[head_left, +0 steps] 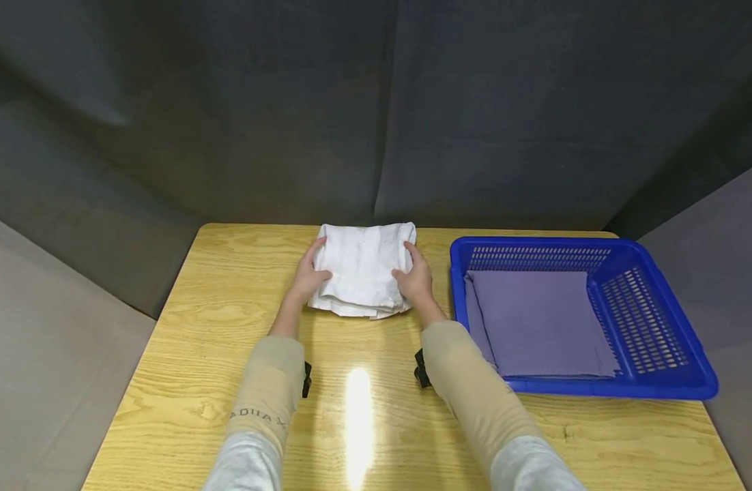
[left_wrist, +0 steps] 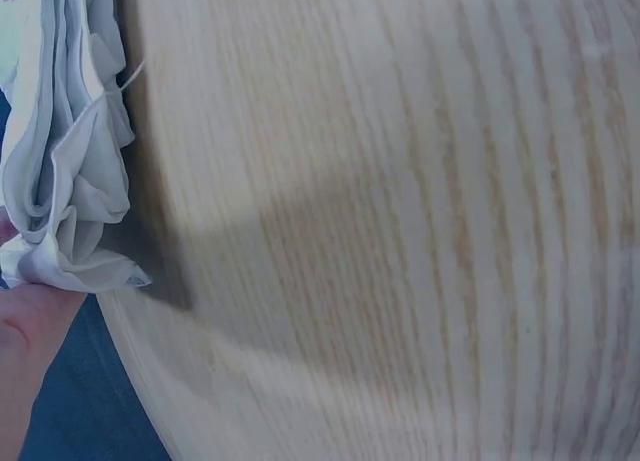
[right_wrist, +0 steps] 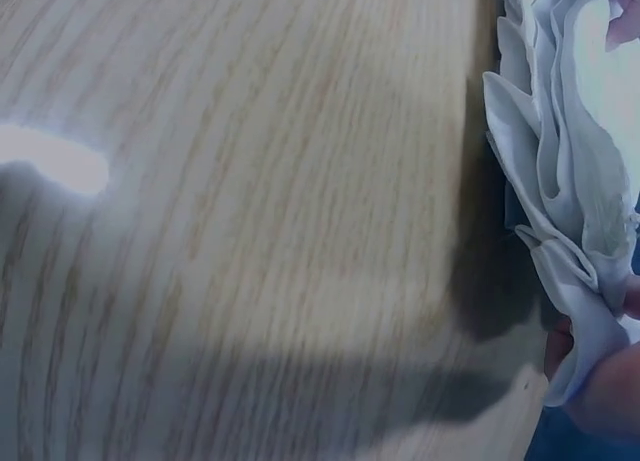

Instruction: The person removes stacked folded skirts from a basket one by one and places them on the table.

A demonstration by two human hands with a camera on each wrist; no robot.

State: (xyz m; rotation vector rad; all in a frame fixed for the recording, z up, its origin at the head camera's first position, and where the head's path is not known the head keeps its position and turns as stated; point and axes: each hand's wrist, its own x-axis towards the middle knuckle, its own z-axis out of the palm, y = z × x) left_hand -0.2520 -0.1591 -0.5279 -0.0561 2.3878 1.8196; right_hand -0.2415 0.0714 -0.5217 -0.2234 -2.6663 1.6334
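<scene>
A folded white cloth [head_left: 365, 266] lies at the far edge of the wooden table, held between both hands. My left hand [head_left: 305, 275] grips its left side, thumb on top. On the opposite side my right hand [head_left: 416, 278] grips the cloth with the thumb on top and fingers partly hidden beneath. Loose layered folds of the cloth [left_wrist: 75, 151] show in the left wrist view, beside the left hand [left_wrist: 35, 331]. In the right wrist view the right hand [right_wrist: 605, 396] pinches a corner of the layers, and a shadow falls on the wood below.
A blue plastic basket [head_left: 673, 327] stands on the right of the table [head_left: 228, 327], with a folded purple cloth [head_left: 544, 324] inside. Dark curtains [head_left: 376, 109] hang behind the table's far edge. Light glares off the tabletop in front of the white cloth.
</scene>
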